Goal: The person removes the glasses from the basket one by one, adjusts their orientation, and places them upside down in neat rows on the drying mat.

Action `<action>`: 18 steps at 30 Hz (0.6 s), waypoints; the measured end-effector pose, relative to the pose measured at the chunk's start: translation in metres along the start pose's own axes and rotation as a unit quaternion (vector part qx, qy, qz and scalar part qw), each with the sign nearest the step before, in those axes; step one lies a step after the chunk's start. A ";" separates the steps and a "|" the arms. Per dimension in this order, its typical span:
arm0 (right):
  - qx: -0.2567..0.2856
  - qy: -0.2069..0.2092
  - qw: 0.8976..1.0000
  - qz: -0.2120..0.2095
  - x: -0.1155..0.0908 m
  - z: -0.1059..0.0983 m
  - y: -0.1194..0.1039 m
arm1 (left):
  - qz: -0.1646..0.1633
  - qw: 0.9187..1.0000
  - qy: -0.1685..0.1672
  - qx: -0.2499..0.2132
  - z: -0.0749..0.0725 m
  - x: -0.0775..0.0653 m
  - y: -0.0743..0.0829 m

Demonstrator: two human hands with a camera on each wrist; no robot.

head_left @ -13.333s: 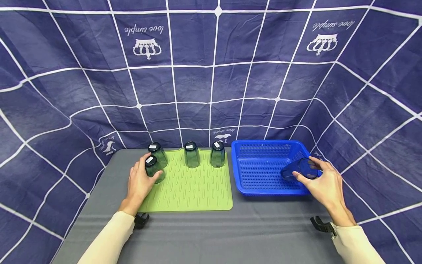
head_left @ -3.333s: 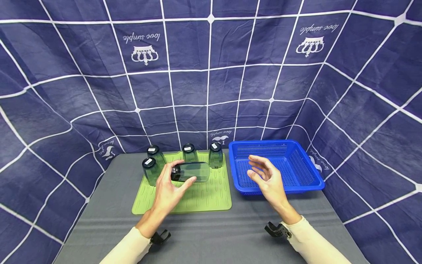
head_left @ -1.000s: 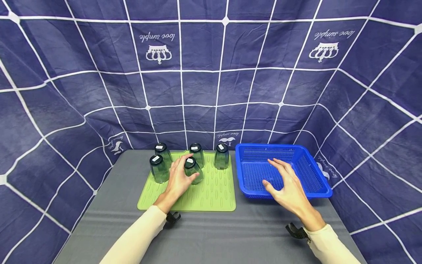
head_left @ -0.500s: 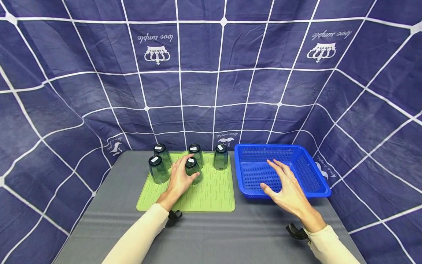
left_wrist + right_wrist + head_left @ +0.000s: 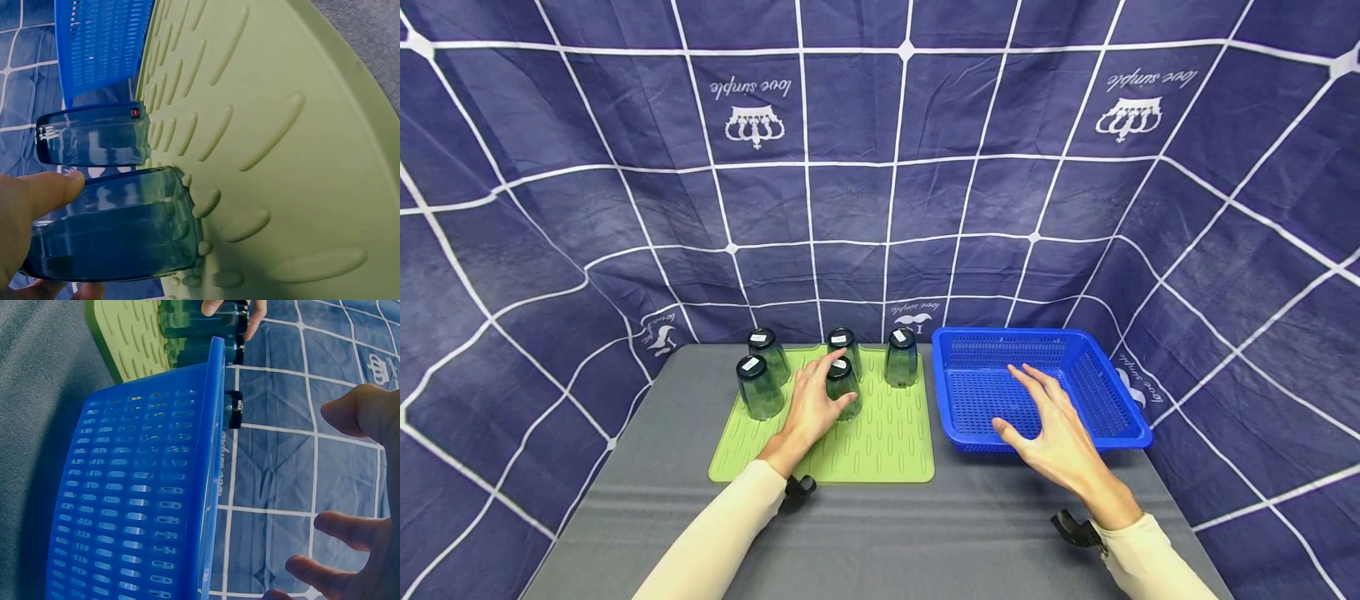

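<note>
My left hand [image 5: 811, 406] curls around an upside-down green-tinted drinking glass [image 5: 844, 392] standing on the light green ridged mat [image 5: 880, 454]. In the left wrist view the thumb [image 5: 53, 190] lies against that glass near its base, and fingertips show on its far side. Several like glasses stand inverted on the mat: a front left glass [image 5: 762, 392], a back left glass [image 5: 772, 358], one behind the held glass and a right-hand glass [image 5: 901, 360]. My right hand [image 5: 1056, 433] hovers with spread fingers over the front of the blue plastic basket [image 5: 958, 437], holding nothing.
The basket stands right of the mat, close beside it. Both lie on a grey cloth-covered table [image 5: 910, 542]. A dark blue curtain [image 5: 850, 200] with white grid lines hangs behind and on both sides. A black strap [image 5: 1078, 529] sits at the right wrist.
Earlier the right hand held a glass at the basket; then the left held one sideways over the mat. That glass now stands inverted and has shifted slightly right within the last second.
</note>
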State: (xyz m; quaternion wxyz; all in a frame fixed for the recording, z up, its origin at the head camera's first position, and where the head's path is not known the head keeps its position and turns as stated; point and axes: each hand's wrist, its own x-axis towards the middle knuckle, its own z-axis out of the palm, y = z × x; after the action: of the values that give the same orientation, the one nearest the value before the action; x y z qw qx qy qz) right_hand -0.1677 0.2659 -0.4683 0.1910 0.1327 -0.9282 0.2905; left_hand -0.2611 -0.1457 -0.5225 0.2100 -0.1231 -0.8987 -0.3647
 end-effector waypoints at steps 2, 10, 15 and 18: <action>-0.004 0.001 1.000 0.001 0.001 0.000 0.000 | -0.004 1.000 -0.007 0.009 -0.002 0.000 0.001; -0.038 0.002 0.999 -0.012 0.002 -0.003 -0.002 | -0.031 0.997 -0.047 0.061 -0.014 -0.002 0.004; -0.061 -0.005 0.998 -0.022 0.002 -0.006 -0.003 | -0.027 0.995 -0.061 0.079 -0.025 -0.001 0.008; -0.080 -0.009 0.996 -0.029 0.001 -0.008 -0.003 | -0.017 0.994 -0.058 0.088 -0.031 -0.001 0.010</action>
State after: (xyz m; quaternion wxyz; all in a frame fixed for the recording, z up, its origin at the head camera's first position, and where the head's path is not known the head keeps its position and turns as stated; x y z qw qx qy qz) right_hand -0.1656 0.2680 -0.4605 0.2009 0.1467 -0.9459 0.2084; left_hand -0.2472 -0.1604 -0.4971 0.1613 -0.1103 -0.9399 -0.2799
